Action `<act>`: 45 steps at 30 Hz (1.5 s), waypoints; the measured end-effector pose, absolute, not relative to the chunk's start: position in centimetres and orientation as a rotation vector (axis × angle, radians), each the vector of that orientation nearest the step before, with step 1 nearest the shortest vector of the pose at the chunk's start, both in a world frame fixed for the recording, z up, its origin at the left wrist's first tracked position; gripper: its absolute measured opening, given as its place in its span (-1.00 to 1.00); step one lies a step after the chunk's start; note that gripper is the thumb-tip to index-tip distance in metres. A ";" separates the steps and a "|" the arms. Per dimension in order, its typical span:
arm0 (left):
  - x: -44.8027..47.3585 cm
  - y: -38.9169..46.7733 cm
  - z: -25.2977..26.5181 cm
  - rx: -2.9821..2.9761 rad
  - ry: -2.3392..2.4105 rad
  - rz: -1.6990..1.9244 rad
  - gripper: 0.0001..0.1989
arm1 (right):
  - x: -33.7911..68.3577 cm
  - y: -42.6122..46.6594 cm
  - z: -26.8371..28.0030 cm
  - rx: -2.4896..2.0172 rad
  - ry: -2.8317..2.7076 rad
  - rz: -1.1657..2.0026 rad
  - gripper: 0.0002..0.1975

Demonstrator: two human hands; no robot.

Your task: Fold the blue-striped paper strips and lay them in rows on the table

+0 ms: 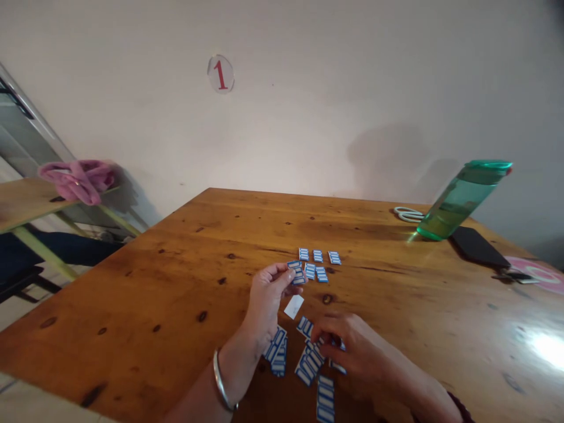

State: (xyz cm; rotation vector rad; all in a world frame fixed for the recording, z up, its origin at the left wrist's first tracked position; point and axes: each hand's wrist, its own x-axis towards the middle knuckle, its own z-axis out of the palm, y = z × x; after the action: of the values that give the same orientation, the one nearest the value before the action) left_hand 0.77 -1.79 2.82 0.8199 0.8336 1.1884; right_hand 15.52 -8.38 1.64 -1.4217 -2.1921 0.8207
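Note:
My left hand (pixel 268 294) pinches a small blue-and-white card (pixel 296 272) between thumb and fingers, held above the table. Just beyond it, several similar cards (pixel 318 256) lie in two short rows. A plain white card (pixel 294 306) rests on the wood beside my left wrist. My right hand (pixel 343 338) is curled over a loose heap of blue-and-white cards (pixel 307 365); its fingertips touch the heap, and what lies between them is partly hidden. More cards (pixel 277 352) are fanned under my left forearm, and another card (pixel 325 399) lies nearest me.
On the wooden table (pixel 185 252), a green bottle (pixel 462 197) leans at the right. Near it are a white cable (pixel 408 214), a dark flat phone-like object (pixel 479 247) and a pink-and-white disc (pixel 540 275). Pink cloth (pixel 81 179) rests on another table at left.

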 end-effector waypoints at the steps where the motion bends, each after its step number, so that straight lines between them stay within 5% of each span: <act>1: 0.7 -1.8 2.9 0.821 0.833 1.191 -0.85 | 15.5 -8.5 1.6 -1.428 -2.222 0.834 -0.79; 38: 0.9 -1.3 1.8 0.829 0.899 1.131 -0.78 | 13.8 -8.9 2.0 -1.557 -2.584 0.624 -0.91; 45: 0.9 -1.4 1.5 0.807 0.879 1.103 -0.77 | 14.2 -9.3 1.9 -1.418 -2.102 0.723 -0.88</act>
State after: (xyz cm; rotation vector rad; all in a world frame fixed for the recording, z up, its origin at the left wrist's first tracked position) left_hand 0.90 -1.39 1.54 0.8066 0.8791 1.1033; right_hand 14.18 -9.31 1.86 -1.4176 -2.1023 0.7232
